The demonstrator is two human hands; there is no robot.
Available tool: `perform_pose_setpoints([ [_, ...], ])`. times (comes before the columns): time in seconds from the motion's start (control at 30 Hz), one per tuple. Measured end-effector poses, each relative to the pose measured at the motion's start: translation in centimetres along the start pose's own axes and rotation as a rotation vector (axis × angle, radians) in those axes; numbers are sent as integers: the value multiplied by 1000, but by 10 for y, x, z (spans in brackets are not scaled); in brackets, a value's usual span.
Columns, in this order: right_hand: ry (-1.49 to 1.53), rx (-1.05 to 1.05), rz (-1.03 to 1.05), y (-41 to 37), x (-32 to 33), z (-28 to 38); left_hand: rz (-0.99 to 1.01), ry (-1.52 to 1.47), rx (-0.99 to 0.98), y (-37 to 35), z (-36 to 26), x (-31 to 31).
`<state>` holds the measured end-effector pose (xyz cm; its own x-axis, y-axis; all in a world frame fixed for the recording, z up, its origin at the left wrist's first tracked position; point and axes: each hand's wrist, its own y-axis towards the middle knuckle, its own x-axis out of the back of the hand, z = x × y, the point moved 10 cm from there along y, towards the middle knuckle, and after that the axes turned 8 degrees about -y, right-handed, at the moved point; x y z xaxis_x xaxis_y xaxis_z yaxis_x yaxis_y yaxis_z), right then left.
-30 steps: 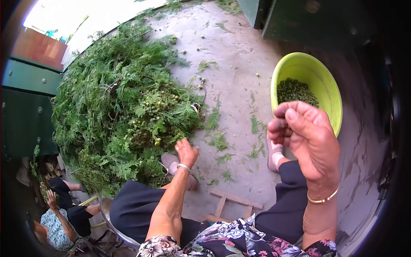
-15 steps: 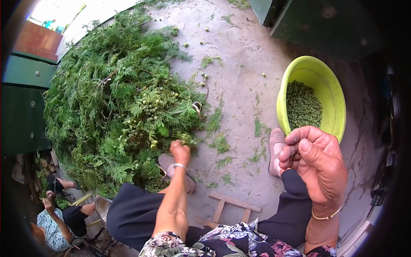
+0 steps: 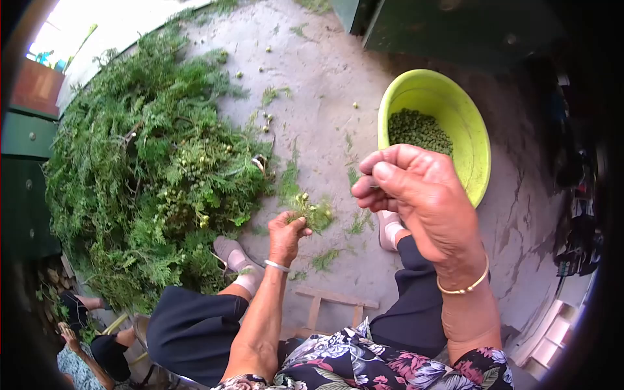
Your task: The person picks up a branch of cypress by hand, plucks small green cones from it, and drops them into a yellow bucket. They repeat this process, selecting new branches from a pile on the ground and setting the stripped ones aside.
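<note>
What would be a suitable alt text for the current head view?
A person's left hand holds a green sprig beside a pile of leafy branches. The loosely curled right hand is raised in front of a yellow-green tub holding small green cones; another person is at lower left.

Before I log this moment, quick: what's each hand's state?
Left hand: closed on a green sprig.
Right hand: partly closed; whether it holds anything cannot be told.

Floor gap between branches and basin (high-walled)
</note>
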<state>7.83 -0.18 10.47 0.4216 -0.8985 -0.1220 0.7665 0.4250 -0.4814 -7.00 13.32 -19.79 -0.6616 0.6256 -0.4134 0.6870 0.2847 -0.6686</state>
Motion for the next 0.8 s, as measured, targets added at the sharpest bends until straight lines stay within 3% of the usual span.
perform_pose_setpoints([
  [0.2,-314,331,-78,2,-2,25,259,6,-226,-66,-160,-89],
  [0.27,-682,558,-223,-7,-6,45,321,123,-283,-90,-201,-104],
  [0.3,-670,590,-227,-8,-8,48,247,169,-252,-109,-219,-111],
  [0.43,-474,505,-11,-6,-28,42,354,352,-288,-169,-268,-143],
  [0.5,-199,417,358,-10,-60,33,406,254,-334,-185,-275,-154],
  [0.57,-137,378,487,-21,-73,35,426,196,-350,-193,-277,-159],
  [0.8,-133,391,439,-20,-76,36,312,110,-398,-176,-265,-158],
])
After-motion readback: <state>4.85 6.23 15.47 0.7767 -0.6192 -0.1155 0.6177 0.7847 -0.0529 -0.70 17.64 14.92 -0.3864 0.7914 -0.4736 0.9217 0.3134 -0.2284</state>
